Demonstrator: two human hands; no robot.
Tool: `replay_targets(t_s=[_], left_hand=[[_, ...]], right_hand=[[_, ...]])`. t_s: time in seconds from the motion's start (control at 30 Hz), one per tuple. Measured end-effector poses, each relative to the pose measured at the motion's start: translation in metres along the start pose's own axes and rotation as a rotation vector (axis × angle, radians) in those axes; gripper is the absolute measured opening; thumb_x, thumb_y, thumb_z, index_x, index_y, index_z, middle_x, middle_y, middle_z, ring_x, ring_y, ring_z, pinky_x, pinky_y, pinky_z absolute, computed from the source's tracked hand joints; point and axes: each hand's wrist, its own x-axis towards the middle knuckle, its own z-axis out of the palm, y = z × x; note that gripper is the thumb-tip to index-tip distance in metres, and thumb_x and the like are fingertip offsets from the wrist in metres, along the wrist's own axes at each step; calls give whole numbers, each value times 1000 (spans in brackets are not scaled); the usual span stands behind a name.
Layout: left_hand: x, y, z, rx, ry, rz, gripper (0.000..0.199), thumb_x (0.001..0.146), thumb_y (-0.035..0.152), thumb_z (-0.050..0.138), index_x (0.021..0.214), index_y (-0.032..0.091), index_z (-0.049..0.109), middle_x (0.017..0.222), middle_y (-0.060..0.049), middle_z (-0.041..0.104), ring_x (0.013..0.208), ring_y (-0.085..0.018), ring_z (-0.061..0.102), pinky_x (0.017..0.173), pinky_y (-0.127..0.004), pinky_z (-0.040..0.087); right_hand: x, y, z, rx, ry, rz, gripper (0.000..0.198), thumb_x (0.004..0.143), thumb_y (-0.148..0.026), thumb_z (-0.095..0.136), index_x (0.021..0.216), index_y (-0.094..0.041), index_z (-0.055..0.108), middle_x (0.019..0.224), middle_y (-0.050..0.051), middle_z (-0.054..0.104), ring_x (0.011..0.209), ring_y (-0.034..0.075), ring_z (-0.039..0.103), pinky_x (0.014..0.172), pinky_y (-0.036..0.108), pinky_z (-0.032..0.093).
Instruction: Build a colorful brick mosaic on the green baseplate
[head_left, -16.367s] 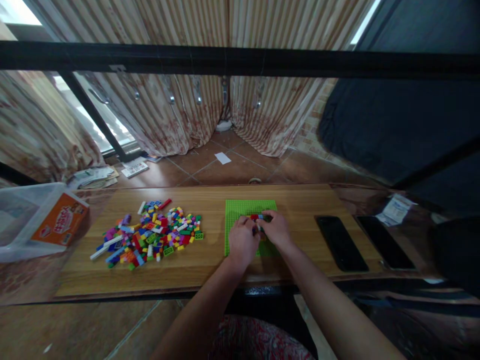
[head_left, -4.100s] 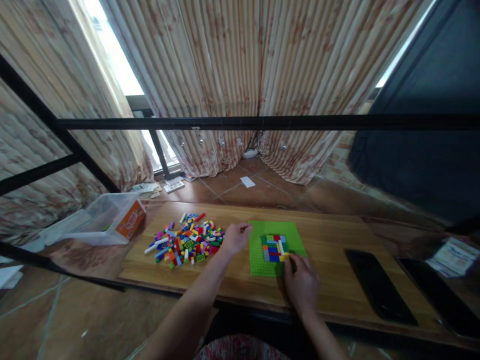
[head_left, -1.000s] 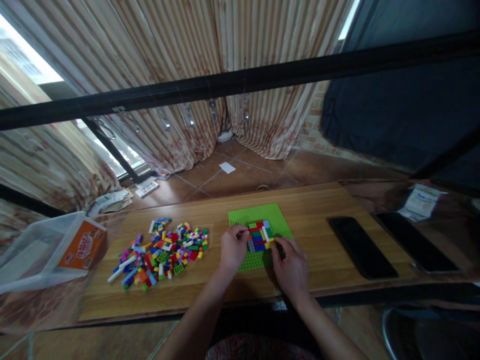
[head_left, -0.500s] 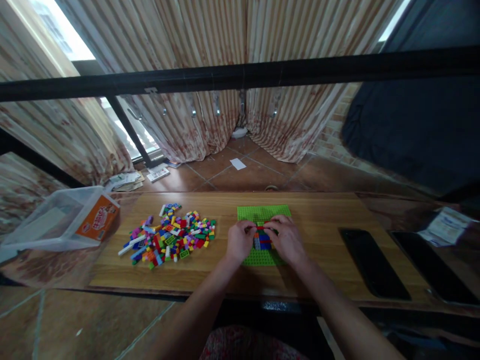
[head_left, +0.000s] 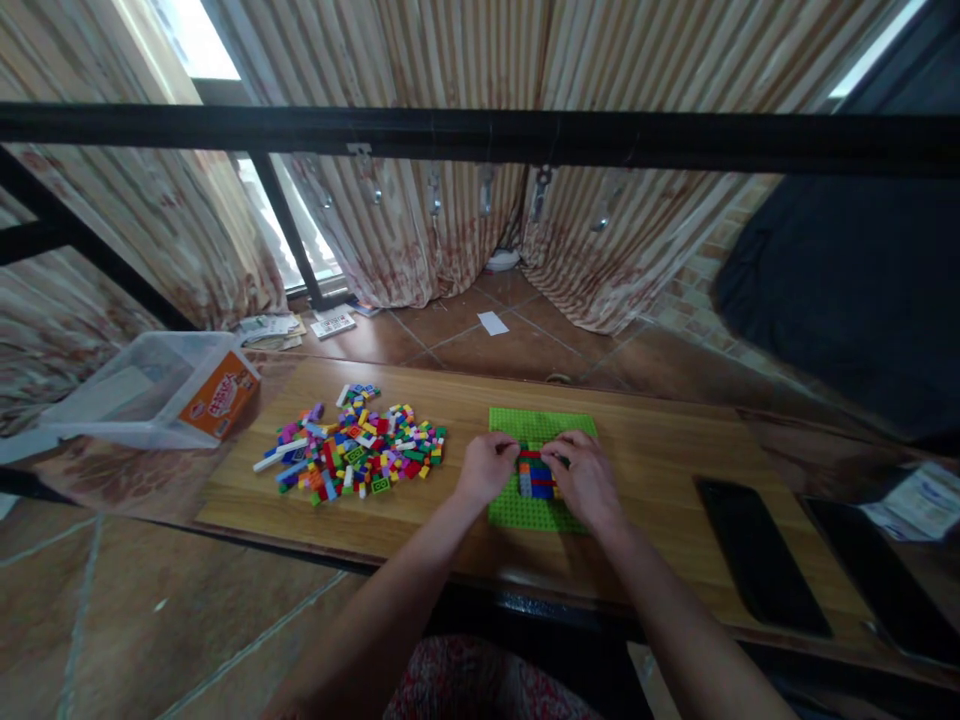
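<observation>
A green studded baseplate (head_left: 517,516) lies on the wooden table, with a small block of joined toy bricks (head_left: 536,482) in blue, red, grey and orange on it. Along the far side of this block is a long red brick (head_left: 530,454). My left hand (head_left: 487,468) is closed, thumb and forefinger pinched at the red brick's left end. From the other side, my right hand (head_left: 586,480) pinches at its right end and covers part of the built block. The fingertips hide exactly how the brick is gripped.
Left of the baseplate spreads a heap of loose coloured bricks (head_left: 352,450). A clear plastic bin (head_left: 150,390) with an orange label stands beyond it. Two dark phone-like slabs, one nearer (head_left: 761,555) and one farther right (head_left: 881,575), lie to the right. A black rail (head_left: 480,135) crosses beyond the table.
The head view has turned slightly, shifting the scene. My fingertips have moved a little apart, showing more of the red brick and the blocks between them.
</observation>
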Motion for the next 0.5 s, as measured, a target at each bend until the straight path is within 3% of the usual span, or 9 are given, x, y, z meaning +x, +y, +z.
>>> replay_targets(t_s=[0.17,0.5], left_hand=[[1,7,0,61,23,-18,14,77,19,63,66,17,71,60,-1,66,62,-14,62,58,-22,44],[2,8,6,154,71,-79,13,75,19,62,67,18,72,63,-3,68,67,-15,63,62,-23,43]], right_hand=[[-1,2,2,1,8,-13,22,87,-29,52,77,-24,71,89,5,59,87,22,54,78,37,45],[-8,-3,8,-28,13,-46,27,91,-26,46,76,-22,69,87,5,60,86,21,52,79,35,43]])
